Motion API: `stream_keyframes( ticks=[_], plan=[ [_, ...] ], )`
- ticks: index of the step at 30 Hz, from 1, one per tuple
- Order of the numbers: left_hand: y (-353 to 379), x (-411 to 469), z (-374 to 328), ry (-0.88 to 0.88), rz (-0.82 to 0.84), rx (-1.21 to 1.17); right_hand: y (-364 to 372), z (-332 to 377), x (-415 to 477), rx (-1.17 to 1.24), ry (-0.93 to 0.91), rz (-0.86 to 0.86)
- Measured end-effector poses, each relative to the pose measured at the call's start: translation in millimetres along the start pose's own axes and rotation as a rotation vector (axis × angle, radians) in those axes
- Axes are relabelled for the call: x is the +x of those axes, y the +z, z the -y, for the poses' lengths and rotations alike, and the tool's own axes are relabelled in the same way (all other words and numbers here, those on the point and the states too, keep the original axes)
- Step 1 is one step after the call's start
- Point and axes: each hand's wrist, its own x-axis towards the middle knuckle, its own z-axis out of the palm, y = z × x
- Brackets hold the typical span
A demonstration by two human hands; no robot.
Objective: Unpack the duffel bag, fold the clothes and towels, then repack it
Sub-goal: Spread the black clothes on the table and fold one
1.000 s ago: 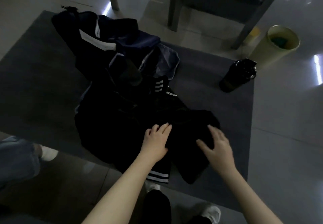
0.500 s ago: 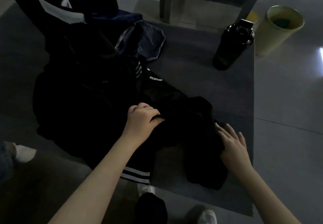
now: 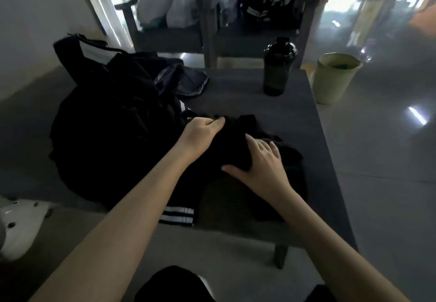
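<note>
On the dark grey table (image 3: 238, 84), mid-frame, your left hand (image 3: 203, 134) grips a fold of the black cloth garment (image 3: 232, 144), your right hand (image 3: 262, 162) lies flat on it, fingers straight; black fabric duffel bag (image 3: 106, 122) slumped centre-left

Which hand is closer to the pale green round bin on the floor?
Right. The right hand lies on the black garment, below-left of the pale green bin; the left hand grips it farther left.

1. The dark grey surface (image 3: 236, 89) lies bare along the middle of its far edge and down its right edge.
2. A tall dark translucent plastic bottle (image 3: 278, 68) stands upright near the far right corner.
3. A black fabric duffel bag (image 3: 106, 122) and heaped black clothes (image 3: 233, 143) fill the left half.
</note>
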Motion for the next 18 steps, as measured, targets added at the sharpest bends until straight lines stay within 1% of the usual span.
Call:
stream_keyframes(
  ticks=[2, 4, 7, 9, 13, 15, 18],
  plan=[
    [2, -19, -4, -0.028, 0.036, -0.051, 2, 13, -11, 0.056, 0.096, -0.074],
    [-1, -38, -8, -0.042, 0.098, -0.015, -6, 26, -21, 0.162, 0.138, -0.128],
    [-16, -55, -15, 0.013, 0.203, 0.055, -25, 28, -28, 0.301, 0.115, -0.051],
    [-28, -57, -19, 0.069, 0.248, 0.152, -40, 24, -28, 0.422, 0.140, -0.015],
    [-37, -53, -19, 0.142, 0.369, 0.477, -67, 20, -25, 0.582, 0.190, -0.039],
    [-38, -48, -14, 0.163, 0.309, 0.527, -82, 20, -19, 0.640, 0.204, -0.051],
    [-40, -46, -11, 0.133, 0.189, 0.426, -105, 18, -15, 0.674, 0.261, -0.101]
  ],
)
